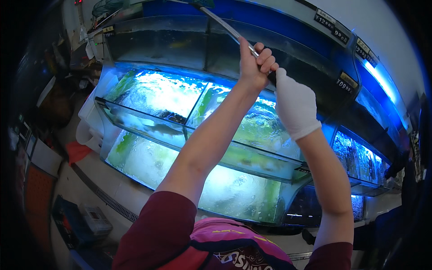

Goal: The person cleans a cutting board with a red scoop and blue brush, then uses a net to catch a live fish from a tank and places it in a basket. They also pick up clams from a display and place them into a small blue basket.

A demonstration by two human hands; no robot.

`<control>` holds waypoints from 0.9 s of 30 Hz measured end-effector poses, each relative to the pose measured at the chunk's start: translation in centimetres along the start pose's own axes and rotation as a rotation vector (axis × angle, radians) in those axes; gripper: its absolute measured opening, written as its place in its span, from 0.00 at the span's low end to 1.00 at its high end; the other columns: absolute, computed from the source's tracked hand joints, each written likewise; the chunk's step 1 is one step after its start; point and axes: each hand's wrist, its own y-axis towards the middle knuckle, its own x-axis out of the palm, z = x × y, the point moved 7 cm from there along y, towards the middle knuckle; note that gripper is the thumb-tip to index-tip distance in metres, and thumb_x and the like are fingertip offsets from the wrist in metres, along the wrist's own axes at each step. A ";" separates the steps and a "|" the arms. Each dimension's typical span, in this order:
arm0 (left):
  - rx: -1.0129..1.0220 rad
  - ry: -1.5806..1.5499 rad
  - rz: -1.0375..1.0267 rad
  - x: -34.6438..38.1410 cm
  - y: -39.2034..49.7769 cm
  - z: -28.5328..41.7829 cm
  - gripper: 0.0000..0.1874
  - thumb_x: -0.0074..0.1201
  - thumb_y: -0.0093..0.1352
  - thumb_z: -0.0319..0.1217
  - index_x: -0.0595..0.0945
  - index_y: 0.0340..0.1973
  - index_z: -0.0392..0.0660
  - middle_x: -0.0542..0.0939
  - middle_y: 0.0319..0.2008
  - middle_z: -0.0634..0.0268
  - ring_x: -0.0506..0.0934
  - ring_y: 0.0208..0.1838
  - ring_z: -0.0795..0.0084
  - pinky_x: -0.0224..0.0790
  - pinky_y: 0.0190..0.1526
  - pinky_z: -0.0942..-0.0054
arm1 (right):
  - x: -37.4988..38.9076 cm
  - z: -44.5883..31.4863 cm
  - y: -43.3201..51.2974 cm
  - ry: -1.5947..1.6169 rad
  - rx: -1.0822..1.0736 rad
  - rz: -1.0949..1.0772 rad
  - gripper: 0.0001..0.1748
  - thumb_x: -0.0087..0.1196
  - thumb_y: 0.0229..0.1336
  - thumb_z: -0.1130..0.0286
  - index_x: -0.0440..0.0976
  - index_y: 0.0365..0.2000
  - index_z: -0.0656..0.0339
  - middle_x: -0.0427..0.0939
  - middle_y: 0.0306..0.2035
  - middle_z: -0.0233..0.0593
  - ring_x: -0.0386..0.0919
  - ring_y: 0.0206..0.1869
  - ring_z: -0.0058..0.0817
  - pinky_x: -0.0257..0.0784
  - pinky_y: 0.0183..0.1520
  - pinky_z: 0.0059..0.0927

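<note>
My bare left hand (256, 64) is wrapped around the metal pole (224, 23) of what looks like a dip net. Just below it, my right hand (297, 104), in a white knit glove, closes on the black grip (272, 78) at the pole's lower end. The pole slants up to the left, where a bit of green mesh (206, 2) shows at the picture's top edge; the rest of the net is cut off. Under my forearms stands a lit glass fish tank (145, 123) with bubbling water. A dark fish (163, 129) shows behind its front pane.
An upper row of dark tanks (155, 47) rises behind, with price tags (347, 82) at the right. White plastic tubs (92, 114) and a red cloth (77, 152) are at the left. A blue crate (69, 222) stands near the floor drain (104, 195).
</note>
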 end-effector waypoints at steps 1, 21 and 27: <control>0.018 0.036 0.005 -0.1 0.1 -0.2 0.29 0.30 0.67 0.63 0.69 0.24 0.52 0.58 0.10 0.73 0.55 0.12 0.79 0.58 0.21 0.75 | -0.3 0.0 -0.3 0.024 -0.028 0.070 0.11 0.51 0.50 0.76 0.65 0.36 0.60 0.75 0.22 0.43 0.77 0.25 0.40 0.71 0.26 0.37; -0.197 0.687 0.127 0.7 -17.5 2.1 0.19 0.32 0.74 0.40 0.70 0.50 0.40 0.75 0.49 0.44 0.72 0.57 0.53 0.61 0.60 0.59 | 4.1 2.5 -18.8 1.528 0.258 -0.913 0.19 0.56 0.51 0.64 0.71 0.43 0.61 0.68 0.19 0.31 0.67 0.16 0.16 0.64 0.21 0.21; -0.449 0.933 0.663 -5.1 -33.9 -6.3 0.21 0.34 0.74 0.44 0.70 0.51 0.40 0.77 0.46 0.46 0.79 0.46 0.63 0.73 0.45 0.68 | 6.0 4.7 -29.7 1.374 0.178 -1.246 0.24 0.56 0.53 0.61 0.67 0.47 0.63 0.74 0.32 0.49 0.74 0.34 0.37 0.68 0.38 0.32</control>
